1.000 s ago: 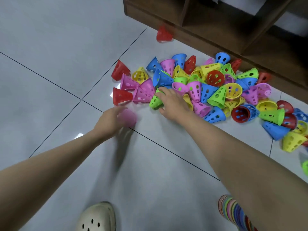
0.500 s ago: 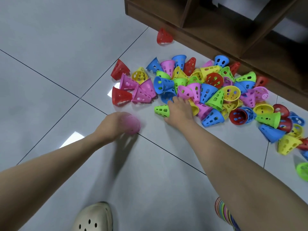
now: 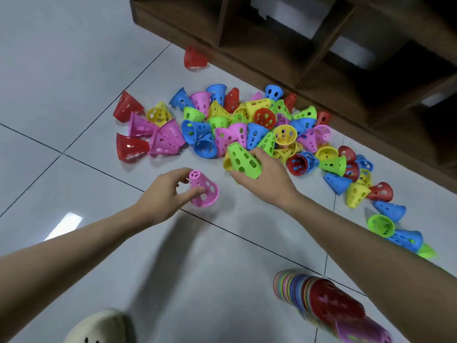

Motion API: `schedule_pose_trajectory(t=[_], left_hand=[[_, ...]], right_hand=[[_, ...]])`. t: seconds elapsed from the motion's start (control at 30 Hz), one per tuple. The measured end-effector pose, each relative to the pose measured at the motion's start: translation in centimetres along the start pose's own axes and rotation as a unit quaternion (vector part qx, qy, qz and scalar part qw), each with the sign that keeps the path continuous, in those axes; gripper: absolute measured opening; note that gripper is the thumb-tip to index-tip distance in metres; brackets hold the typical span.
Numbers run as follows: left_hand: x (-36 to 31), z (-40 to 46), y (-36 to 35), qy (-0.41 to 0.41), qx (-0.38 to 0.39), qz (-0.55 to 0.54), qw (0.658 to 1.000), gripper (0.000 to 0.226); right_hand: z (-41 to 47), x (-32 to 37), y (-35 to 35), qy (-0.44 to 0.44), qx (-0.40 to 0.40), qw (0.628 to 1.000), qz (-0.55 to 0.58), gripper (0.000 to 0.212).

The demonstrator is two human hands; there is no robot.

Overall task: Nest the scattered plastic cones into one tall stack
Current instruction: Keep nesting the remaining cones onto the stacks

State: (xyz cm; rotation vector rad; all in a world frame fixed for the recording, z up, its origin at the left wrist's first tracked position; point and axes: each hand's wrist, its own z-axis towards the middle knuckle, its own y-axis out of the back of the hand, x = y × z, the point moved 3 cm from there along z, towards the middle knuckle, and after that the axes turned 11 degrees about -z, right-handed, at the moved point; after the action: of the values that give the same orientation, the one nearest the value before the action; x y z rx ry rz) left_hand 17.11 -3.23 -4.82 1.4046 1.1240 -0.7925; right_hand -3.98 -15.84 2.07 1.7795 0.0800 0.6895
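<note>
The cones [image 3: 247,125] are small perforated plastic in red, pink, blue, green and yellow, heaped on the floor [image 3: 61,58]. The left hand [image 3: 163,194] pinches a pink cone [image 3: 204,189]; the right hand [image 3: 264,177] grips a green cone [image 3: 243,159].

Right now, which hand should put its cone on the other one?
Probably the right hand: it holds the green cone lifted, wide end down, close to the pink cone that the left hand steadies upright.

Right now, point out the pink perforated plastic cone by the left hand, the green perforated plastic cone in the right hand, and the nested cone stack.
pink perforated plastic cone [image 3: 204,189], head view, side wall
green perforated plastic cone [image 3: 243,160], head view, side wall
nested cone stack [image 3: 331,304], head view, red top cone
</note>
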Motion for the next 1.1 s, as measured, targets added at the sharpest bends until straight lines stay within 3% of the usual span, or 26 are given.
schedule_pose_trajectory(t=[0.2, 0.33, 0.4, 0.57, 0.67, 0.8, 0.93, 1.1], left_hand=[[-8.6, -2.0, -5.2, -0.069, 0.092, -0.039, 0.993, 0.031], [-12.9, -3.1, -9.2, -0.118, 0.136, -0.062, 0.982, 0.023], [-14.4, -3.7, -11.4, -0.14, 0.15, -0.074, 0.976, 0.016], [-17.0, -5.8, -16.7, -0.178, 0.214, -0.077, 0.957, 0.021], [-17.2, -7.2, -19.3, -0.19, 0.256, -0.036, 0.947, 0.036], [-17.0, -8.3, -21.6, -0.212, 0.272, 0.013, 0.938, 0.039], [-17.0, -8.8, -22.6, -0.218, 0.279, 0.03, 0.935, 0.042], [-17.1, -9.0, -23.9, -0.237, 0.293, 0.055, 0.925, 0.04]], right_hand=[[-9.2, -5.0, 9.2, -0.059, -0.024, 0.998, -0.011, 0.038], [-15.7, -8.2, 12.3, -0.098, -0.055, 0.994, 0.009, 0.043], [-18.7, -9.2, 13.0, -0.114, -0.061, 0.991, 0.019, 0.036], [-26.1, -12.0, 12.4, -0.138, -0.088, 0.986, 0.026, 0.026], [-29.8, -13.7, 11.3, -0.157, -0.093, 0.982, 0.056, 0.027], [-33.1, -15.4, 8.9, -0.177, -0.085, 0.976, 0.09, 0.023], [-34.3, -16.4, 6.6, -0.192, -0.076, 0.973, 0.104, 0.028], [-34.9, -17.8, 4.4, -0.205, -0.066, 0.972, 0.098, 0.048]])
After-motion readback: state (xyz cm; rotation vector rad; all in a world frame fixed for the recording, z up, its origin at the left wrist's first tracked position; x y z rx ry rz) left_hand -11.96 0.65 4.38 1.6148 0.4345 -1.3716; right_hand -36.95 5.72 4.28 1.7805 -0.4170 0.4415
